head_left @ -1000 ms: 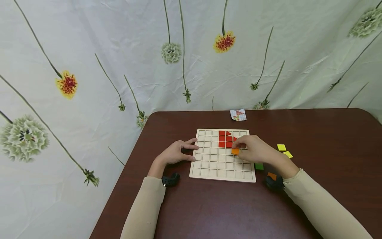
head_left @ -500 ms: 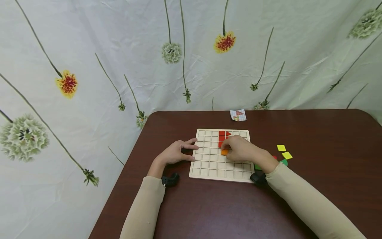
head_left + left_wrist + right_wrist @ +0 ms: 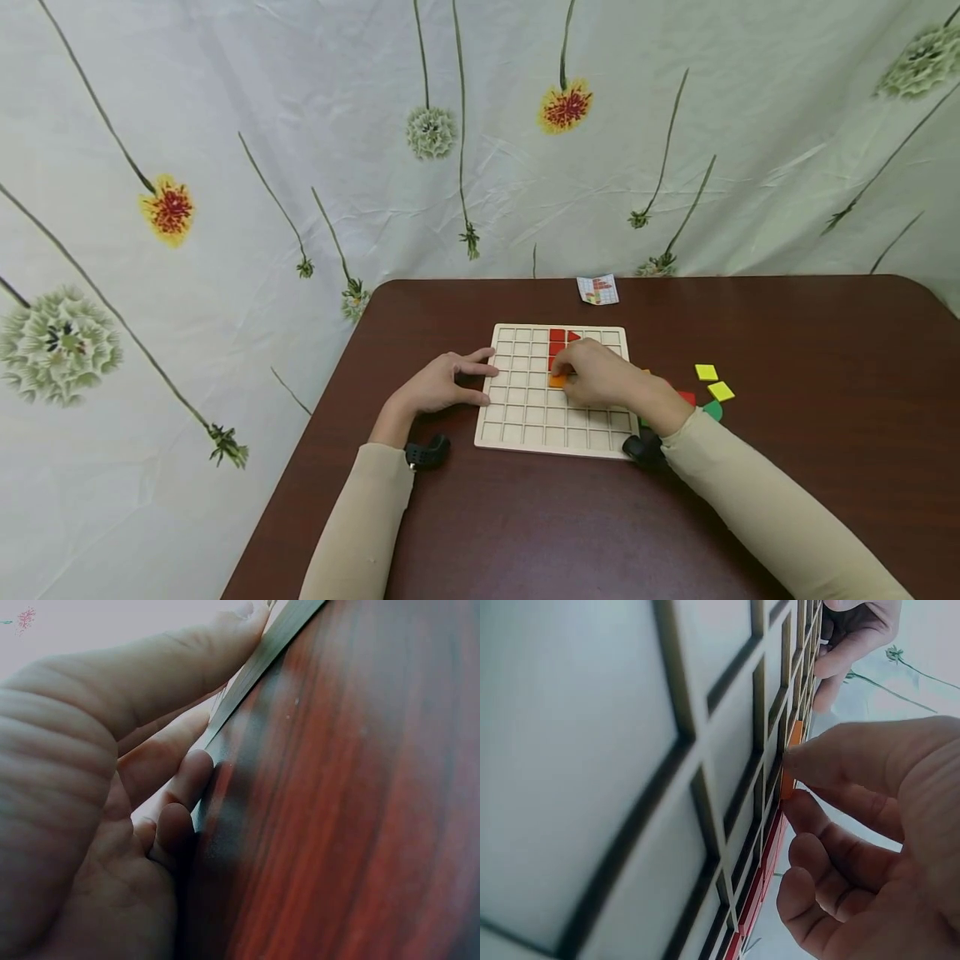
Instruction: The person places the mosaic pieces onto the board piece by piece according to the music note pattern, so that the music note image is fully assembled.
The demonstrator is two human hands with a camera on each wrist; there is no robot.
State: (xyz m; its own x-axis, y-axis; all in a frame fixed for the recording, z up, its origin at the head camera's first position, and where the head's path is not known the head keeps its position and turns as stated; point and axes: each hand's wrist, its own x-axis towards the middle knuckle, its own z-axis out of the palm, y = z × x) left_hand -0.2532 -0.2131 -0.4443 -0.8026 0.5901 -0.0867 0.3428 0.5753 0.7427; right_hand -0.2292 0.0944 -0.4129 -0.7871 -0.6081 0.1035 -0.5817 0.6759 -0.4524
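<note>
A pale wooden grid board (image 3: 517, 414) lies on the dark table. My right hand (image 3: 603, 377) pinches an orange square tile (image 3: 557, 382) between thumb and fingers, low over the grid cells just below the red tiles (image 3: 557, 336). In the right wrist view the orange tile (image 3: 788, 785) sits at the grid ridges with the thumb against it. The right hand hides part of the red group. At the board's left edge, my left hand (image 3: 442, 383) rests with fingers spread. The left wrist view shows its thumb and fingertips touching the board's side (image 3: 251, 679).
Right of the board lie two yellow square tiles (image 3: 706, 372), a red piece (image 3: 687, 398) and a green piece (image 3: 713, 409), partly covered by the right forearm. A small printed card (image 3: 597, 289) with a coloured grid pattern lies near the table's (image 3: 480, 517) back edge.
My right hand has carried the orange tile leftward across the board, from right of the red columns to under the leftmost one. My left hand stays in place.
</note>
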